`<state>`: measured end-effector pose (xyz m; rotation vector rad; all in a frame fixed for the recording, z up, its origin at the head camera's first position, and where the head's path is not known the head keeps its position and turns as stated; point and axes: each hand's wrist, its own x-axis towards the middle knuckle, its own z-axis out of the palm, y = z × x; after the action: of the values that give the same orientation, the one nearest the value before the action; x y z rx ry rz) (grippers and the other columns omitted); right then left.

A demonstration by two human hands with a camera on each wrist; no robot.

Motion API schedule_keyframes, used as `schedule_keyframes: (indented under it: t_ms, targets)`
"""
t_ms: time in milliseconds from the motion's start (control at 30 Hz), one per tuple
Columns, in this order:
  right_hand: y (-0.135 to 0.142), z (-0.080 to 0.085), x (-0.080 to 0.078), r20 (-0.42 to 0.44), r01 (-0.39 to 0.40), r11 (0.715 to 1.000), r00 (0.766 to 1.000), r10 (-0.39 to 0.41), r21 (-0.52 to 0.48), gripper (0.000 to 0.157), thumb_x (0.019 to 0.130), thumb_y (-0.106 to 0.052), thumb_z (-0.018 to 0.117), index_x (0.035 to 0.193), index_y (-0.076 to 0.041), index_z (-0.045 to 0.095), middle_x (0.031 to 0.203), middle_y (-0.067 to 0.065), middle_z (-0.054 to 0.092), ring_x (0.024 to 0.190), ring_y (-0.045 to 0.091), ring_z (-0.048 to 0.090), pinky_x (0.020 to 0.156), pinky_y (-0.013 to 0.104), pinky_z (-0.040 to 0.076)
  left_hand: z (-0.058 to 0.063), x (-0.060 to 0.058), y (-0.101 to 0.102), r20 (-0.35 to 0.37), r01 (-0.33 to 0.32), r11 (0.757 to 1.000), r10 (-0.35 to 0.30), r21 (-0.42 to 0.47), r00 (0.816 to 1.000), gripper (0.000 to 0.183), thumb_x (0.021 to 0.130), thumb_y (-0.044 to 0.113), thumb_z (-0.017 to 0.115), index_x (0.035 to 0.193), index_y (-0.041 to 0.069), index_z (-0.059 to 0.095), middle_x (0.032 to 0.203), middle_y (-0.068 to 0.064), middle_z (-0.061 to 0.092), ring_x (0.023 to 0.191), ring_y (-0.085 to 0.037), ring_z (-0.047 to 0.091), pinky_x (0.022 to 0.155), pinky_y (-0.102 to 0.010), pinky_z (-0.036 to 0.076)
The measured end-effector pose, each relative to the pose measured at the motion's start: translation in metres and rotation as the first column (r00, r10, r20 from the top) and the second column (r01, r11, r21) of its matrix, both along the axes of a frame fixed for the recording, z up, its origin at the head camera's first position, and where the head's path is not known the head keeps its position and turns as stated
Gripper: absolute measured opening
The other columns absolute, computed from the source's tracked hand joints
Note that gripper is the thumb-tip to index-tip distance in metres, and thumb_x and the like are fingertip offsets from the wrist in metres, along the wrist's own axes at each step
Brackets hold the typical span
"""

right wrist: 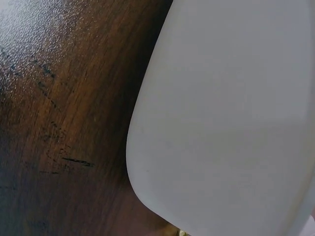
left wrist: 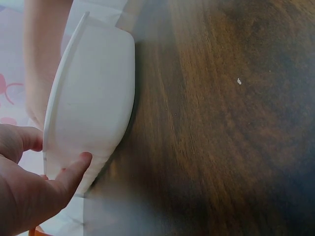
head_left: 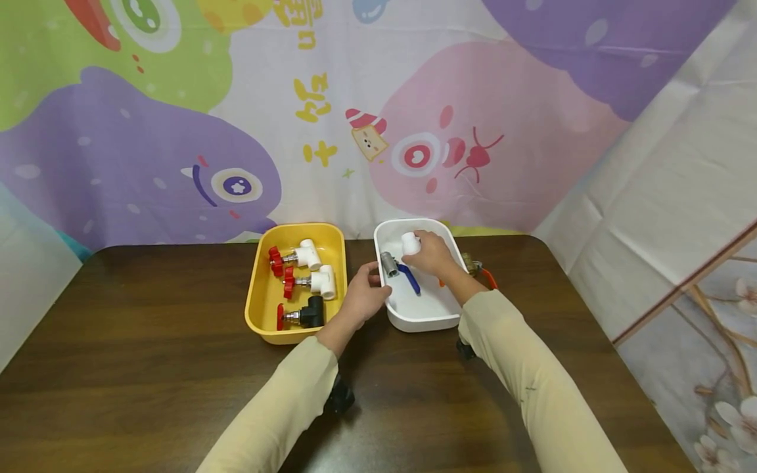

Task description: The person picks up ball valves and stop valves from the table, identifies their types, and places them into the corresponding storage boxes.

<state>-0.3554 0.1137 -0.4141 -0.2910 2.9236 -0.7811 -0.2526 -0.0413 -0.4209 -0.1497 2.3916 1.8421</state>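
My left hand (head_left: 363, 295) grips the left wall of a white tray (head_left: 422, 322), and in the left wrist view its fingers (left wrist: 74, 172) lie against the outer side. Over the back part of that tray, my right hand (head_left: 434, 253) pinches a white plastic pipe fitting (head_left: 411, 244), partly covered by the fingers. Below the fitting, inside the tray, lies a metal ball valve (head_left: 389, 264) with a blue lever handle (head_left: 409, 279). A small orange piece (head_left: 441, 283) shows beside my right wrist. The right wrist view has only the tray's outer wall (right wrist: 221, 123), not the hand's grip.
Left of the white tray stands a yellow tray (head_left: 254, 309) with two white valves (head_left: 322, 282) and a black valve (head_left: 312, 311), all with red handles. A brass valve (head_left: 470, 264) with a red-orange lever sits right of the white tray. A patterned curtain (head_left: 331, 197) hangs behind the table.
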Motion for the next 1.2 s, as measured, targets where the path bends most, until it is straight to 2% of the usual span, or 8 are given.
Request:
schedule_keyframes:
  t_ms: [467,767,1200]
  targets:
    - [0.003,-0.009,-0.002,0.024,0.027,0.999,0.999,-0.027,-0.025,0.067,0.078,-0.023,0.072,0.135,-0.001,0.044,0.126,0.021,0.055,0.112,0.034,0.053,0.098,0.043,0.045,-0.001,0.001,0.0,-0.002,0.007,1.0,-0.007,-0.021,1.0,0.057,0.085,0.005,0.059,0.138,0.003,0.038,0.117,-0.021,0.056,0.096,-0.026,0.058,0.073,-0.028,0.055]
    - [0.005,-0.012,-0.005,-0.011,0.029,0.999,1.0,-0.029,-0.042,0.067,0.077,-0.022,0.071,0.134,0.001,0.045,0.128,0.022,0.054,0.116,0.036,0.05,0.103,0.043,0.041,-0.001,0.0,0.0,-0.002,0.003,1.0,-0.003,-0.017,1.0,0.057,0.086,0.005,0.059,0.139,0.003,0.038,0.118,-0.021,0.056,0.097,-0.027,0.059,0.073,-0.029,0.055]
    - [0.005,-0.015,-0.007,0.028,0.037,0.997,0.999,-0.035,-0.075,0.065,0.079,-0.022,0.071,0.135,-0.001,0.045,0.128,0.021,0.054,0.116,0.035,0.05,0.101,0.044,0.042,-0.005,-0.003,0.0,0.01,0.0,1.0,0.0,-0.025,1.0,0.057,0.086,0.006,0.059,0.139,0.005,0.037,0.12,-0.021,0.055,0.096,-0.027,0.059,0.074,-0.03,0.056]
